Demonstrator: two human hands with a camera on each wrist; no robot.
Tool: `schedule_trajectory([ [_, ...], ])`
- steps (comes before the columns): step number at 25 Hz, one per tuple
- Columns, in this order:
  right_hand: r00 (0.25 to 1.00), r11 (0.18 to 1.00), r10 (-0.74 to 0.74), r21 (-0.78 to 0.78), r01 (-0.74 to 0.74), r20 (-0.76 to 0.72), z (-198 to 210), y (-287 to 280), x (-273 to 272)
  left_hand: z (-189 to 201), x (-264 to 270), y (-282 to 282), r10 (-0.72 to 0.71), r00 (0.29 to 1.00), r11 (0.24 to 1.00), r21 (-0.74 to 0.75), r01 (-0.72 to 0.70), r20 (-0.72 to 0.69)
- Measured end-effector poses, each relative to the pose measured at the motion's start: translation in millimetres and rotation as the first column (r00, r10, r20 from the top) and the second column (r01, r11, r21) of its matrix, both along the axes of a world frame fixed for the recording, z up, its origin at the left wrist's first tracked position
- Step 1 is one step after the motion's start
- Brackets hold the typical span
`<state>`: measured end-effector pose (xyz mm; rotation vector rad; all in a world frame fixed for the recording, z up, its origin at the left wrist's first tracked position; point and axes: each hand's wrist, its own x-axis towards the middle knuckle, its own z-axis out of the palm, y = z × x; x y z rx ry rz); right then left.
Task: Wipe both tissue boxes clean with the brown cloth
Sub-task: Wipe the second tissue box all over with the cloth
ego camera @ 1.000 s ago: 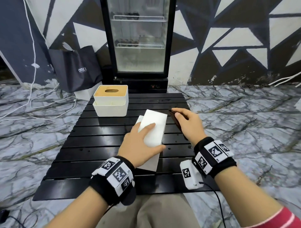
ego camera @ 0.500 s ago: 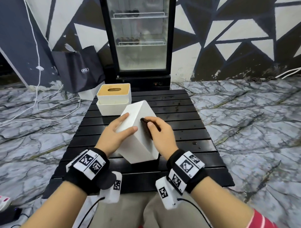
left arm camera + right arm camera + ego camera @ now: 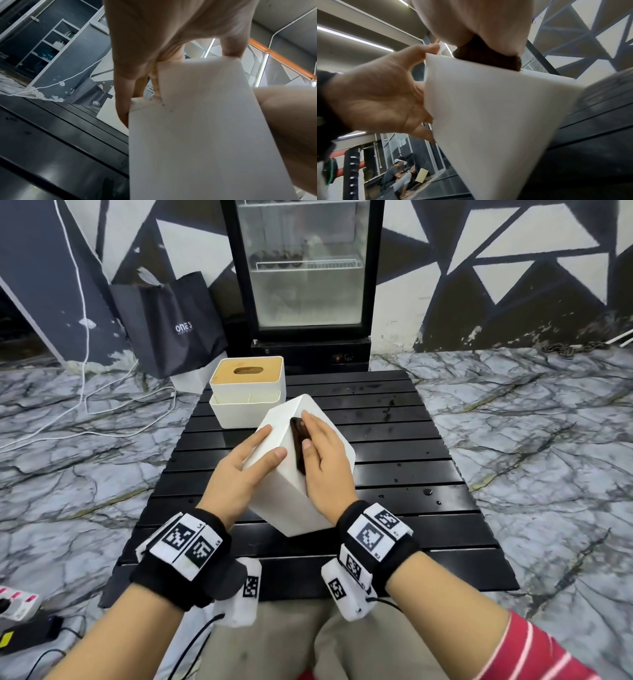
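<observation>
While it is tipped up on one lower edge over the middle of the black slatted table (image 3: 394, 419), the plain white tissue box (image 3: 291, 501) leans with its top end pointing away from the person, its near bottom corner low over the front slats; whether that corner touches the table cannot be told. The left hand (image 3: 239, 474) steadies the box from its left side: the thumb lies across the upper face while the fingers (image 3: 123, 108) reach straight along the far side, so the box sits gripped between thumb and fingers. The right hand (image 3: 325, 463) lies flat on the box's right face with its fingers straight and close together, pressing the brown cloth (image 3: 298, 446) against the surface. Only a dark strip of the cloth shows beside the thumb from the head view; from the right wrist it appears as a bunched brown wad (image 3: 488, 56) squeezed between palm and box edge. The second tissue box (image 3: 246, 392), white with a wooden slotted lid, stands upright at the table's far left corner, just beyond the tilted box and apart from it. Behind the table stands a glass-door fridge (image 3: 305, 268), with a dark shopping bag (image 3: 171, 323) on the marble floor to its left.
</observation>
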<state>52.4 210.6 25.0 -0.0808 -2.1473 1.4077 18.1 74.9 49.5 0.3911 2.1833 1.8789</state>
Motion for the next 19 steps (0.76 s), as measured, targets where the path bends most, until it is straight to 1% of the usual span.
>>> schedule_trajectory([
  [4, 0.995, 0.999, -0.017, -0.028, 0.020, 0.095, -10.5, 3.2, 7.3, 0.4, 1.0, -1.3, 0.020, 1.000, 0.999, 0.038, -0.021, 0.018],
  [7, 0.997, 1.000, -0.008, -0.017, 0.009, 0.075, -2.6, -4.7, 9.6, 1.7, 1.8, 0.3, 0.010, 1.000, 0.999, 0.032, -0.010, 0.011],
  [10, 0.999, 1.000, -0.007, 0.018, 0.007, 0.045, 9.8, -0.4, -4.7, 1.1, 2.2, 1.2, -0.002, 1.000, 1.000, 0.000, 0.002, -0.011],
  [14, 0.997, 0.999, -0.034, 0.016, 0.033, 0.069, 7.8, 12.8, -12.6, 0.6, 3.5, 4.6, 0.012, 1.000, 1.000, 0.026, -0.012, -0.006],
  [17, 0.992, 0.998, -0.064, 0.020, 0.062, 0.111, 6.7, 12.1, -6.9, 0.5, 6.0, 7.1, 0.013, 0.999, 1.000, 0.000, -0.013, -0.032],
  [19, 0.994, 0.999, -0.050, 0.008, 0.049, 0.096, 11.2, 11.7, -6.5, 2.6, 7.8, 9.6, 0.003, 0.999, 1.000, -0.024, -0.004, -0.050],
])
